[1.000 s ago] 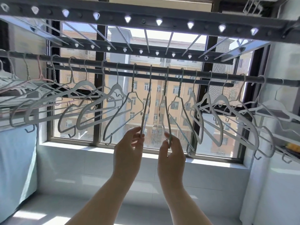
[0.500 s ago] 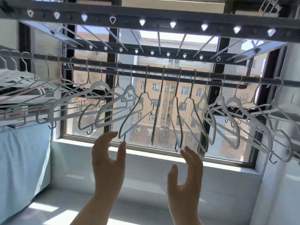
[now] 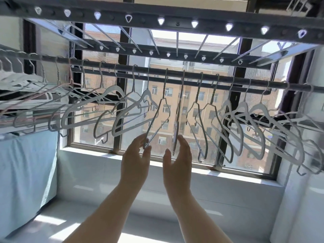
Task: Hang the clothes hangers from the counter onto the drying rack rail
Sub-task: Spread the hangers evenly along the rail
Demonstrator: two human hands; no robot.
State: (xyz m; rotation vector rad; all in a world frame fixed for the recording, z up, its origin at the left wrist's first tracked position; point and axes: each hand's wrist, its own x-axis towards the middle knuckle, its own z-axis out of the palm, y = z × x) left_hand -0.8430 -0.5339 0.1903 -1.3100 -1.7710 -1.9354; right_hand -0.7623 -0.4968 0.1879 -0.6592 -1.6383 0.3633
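Observation:
A dark drying rack rail (image 3: 245, 83) runs across the window with several pale hangers hooked on it. My left hand (image 3: 135, 157) is raised under the rail and pinches the lower corner of a thin wire hanger (image 3: 162, 111) between thumb and fingers. My right hand (image 3: 178, 161) is beside it, fingers straight and thumb apart. Its fingertips touch the lower end of an edge-on hanger (image 3: 177, 120) that hangs from the rail. No counter is in view.
Overhead is the rack's grey frame (image 3: 175, 21) with hook holes and thin rods. A white window sill (image 3: 228, 174) lies below the hangers. Pale blue fabric (image 3: 26, 172) hangs at the left, and a white wall (image 3: 305, 199) stands at the right.
A second ago both hands pinched two middle hangers. They then let go and dropped open. Now they are raised again, the left on a hanger's corner, the right against the edge-on hanger.

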